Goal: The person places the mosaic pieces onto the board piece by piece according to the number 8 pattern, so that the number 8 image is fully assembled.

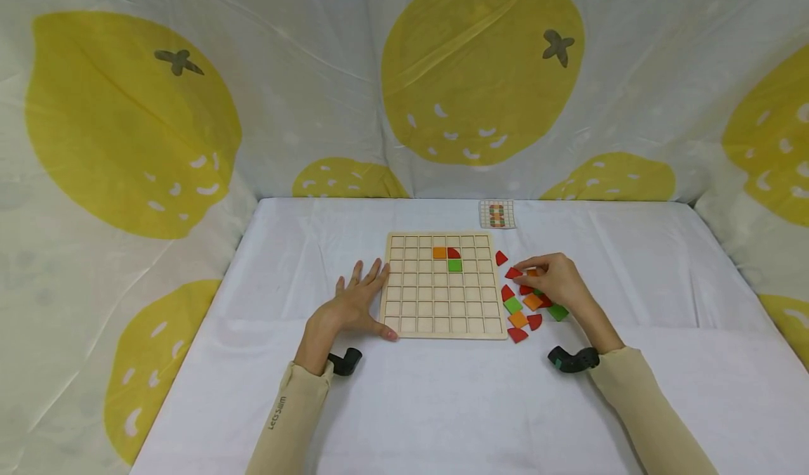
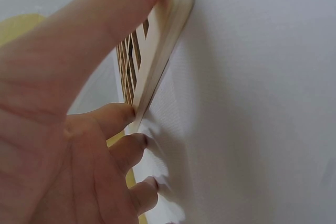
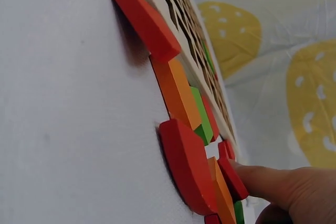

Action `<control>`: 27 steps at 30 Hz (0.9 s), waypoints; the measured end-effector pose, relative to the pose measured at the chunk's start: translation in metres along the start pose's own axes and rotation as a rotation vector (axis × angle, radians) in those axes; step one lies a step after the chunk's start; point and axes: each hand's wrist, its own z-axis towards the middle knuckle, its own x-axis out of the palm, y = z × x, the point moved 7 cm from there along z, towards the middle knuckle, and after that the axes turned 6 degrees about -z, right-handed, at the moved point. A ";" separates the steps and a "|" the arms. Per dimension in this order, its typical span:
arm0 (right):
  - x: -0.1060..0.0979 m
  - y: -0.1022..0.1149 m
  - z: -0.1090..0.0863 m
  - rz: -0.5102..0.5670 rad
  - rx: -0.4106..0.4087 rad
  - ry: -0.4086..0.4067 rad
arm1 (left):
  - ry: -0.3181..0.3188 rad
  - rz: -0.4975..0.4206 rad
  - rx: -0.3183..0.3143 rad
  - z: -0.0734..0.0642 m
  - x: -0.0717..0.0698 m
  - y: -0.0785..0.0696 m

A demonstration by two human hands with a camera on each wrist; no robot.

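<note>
My left hand is spread at the left side of a wooden grid board. Its thumb lies at the near left corner and the other fingertips along the left edge. On the board sit an orange square, a red quarter-circle and a green square. To the right of the board, my right hand reaches over a loose group of tiles. In the right wrist view, its index fingertip touches the upper face of a red tile. Part of the group is hidden under that hand.
A small pattern card with a coloured design lies behind the board. Among the loose tiles are an orange square, a green square and a red quarter-circle. A lemon-printed cloth hangs behind the white table.
</note>
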 end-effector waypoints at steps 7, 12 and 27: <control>0.001 0.002 0.000 0.016 -0.026 -0.016 | 0.020 0.036 -0.029 -0.005 -0.004 -0.008; 0.002 0.006 0.001 0.049 -0.055 -0.014 | 0.015 0.056 -0.034 -0.007 -0.006 -0.011; 0.041 0.060 0.010 0.059 -0.223 0.109 | 0.002 0.082 -0.043 -0.005 -0.004 -0.007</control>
